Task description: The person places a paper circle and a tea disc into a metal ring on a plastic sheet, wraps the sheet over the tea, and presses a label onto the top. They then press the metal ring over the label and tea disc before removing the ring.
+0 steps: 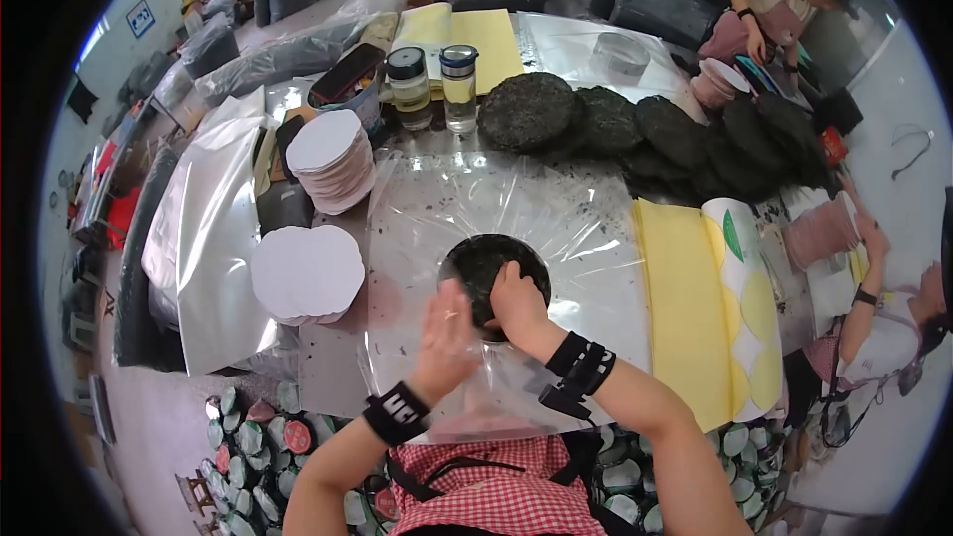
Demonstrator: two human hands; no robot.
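Note:
A dark, leafy-looking round cake (475,264) lies in a round form on clear plastic film (586,228) in the middle of the table. My right hand (520,306) is closed, with its curled fingers pressed down on the right part of the cake; what is inside the fingers is hidden. At the lower left edge of the cake is my left hand (446,335), its fingers stretched out and slightly smeared by motion. Both wrists wear black bands. The film is gathered in creases around the form.
White paper discs (308,273) lie stacked at left. Behind stand two bottles (459,89) and more dark round cakes (531,111). Yellow sheets (685,308) lie at right. Two people (769,10) work on the right. Several wrapped packs (248,457) cover the floor below the table.

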